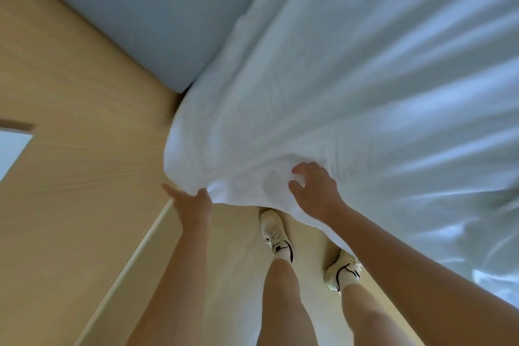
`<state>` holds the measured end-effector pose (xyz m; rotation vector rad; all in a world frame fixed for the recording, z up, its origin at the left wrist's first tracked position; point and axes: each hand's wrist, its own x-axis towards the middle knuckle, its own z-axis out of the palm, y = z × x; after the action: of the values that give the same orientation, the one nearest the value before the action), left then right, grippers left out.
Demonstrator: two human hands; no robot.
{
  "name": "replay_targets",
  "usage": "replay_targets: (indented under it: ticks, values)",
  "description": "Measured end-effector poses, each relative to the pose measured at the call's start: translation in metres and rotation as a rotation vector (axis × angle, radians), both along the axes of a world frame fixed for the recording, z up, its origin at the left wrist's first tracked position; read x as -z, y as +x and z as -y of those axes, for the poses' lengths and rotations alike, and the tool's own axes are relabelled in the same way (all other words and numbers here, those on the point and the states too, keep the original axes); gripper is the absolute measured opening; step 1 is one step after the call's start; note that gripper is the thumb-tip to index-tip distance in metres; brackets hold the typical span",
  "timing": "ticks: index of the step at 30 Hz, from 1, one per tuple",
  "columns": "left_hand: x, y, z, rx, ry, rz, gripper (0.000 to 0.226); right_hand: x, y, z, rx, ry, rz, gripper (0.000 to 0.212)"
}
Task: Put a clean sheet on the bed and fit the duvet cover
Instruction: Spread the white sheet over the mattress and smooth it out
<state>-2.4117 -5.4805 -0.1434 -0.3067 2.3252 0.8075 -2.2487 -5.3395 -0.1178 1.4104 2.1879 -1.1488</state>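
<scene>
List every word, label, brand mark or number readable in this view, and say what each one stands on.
No readable text anywhere in the head view.
White fabric: plain, no tag or print showing.
Shoes: dark marks on the sides, too blurred to read as letters or a brand.
Blue mattress: unmarked.

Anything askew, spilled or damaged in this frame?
The white bedding lies bunched and creased, its corner hanging off the bed over the floor, leaving the blue mattress bare at upper left. The right hand grips that corner. Nothing looks spilled or damaged.
</scene>
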Motion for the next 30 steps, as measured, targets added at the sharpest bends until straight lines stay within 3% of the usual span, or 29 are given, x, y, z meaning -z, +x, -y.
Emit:
replay_targets:
  ticks: [3,5,9,15,19,24,27,30]
  values:
    - [-0.015,0.058,-0.029,0.154,-0.119,-0.043,0.085,-0.021,0.061,-0.013,0.230,0.057,-0.075,0.030]
    - [-0.033,0.118,-0.055,0.393,-0.013,-0.099,0.085,-0.036,0.117,-0.029,0.422,0.176,-0.118,0.027]
    - [-0.067,0.245,-0.116,0.923,0.184,-0.014,0.079,-0.058,0.249,-0.067,0.808,0.389,-0.076,0.024]
    - [-0.097,0.421,-0.253,1.603,0.359,-0.092,0.072,-0.057,0.430,-0.129,1.144,0.441,-0.034,0.027]
    - [-0.088,0.547,-0.338,1.827,0.333,-0.196,0.084,-0.032,0.546,-0.177,1.507,0.401,-0.069,0.052]
    - [-0.053,0.693,-0.426,2.142,0.195,-0.368,0.128,-0.005,0.689,-0.255,2.068,0.217,-0.220,0.103]
    - [-0.023,0.757,-0.456,2.316,0.085,-0.483,0.139,0.013,0.745,-0.310,2.060,0.197,-0.285,0.114]
    - [0.003,0.793,-0.485,2.330,0.021,-0.650,0.135,0.025,0.777,-0.365,1.999,0.229,-0.443,0.122]
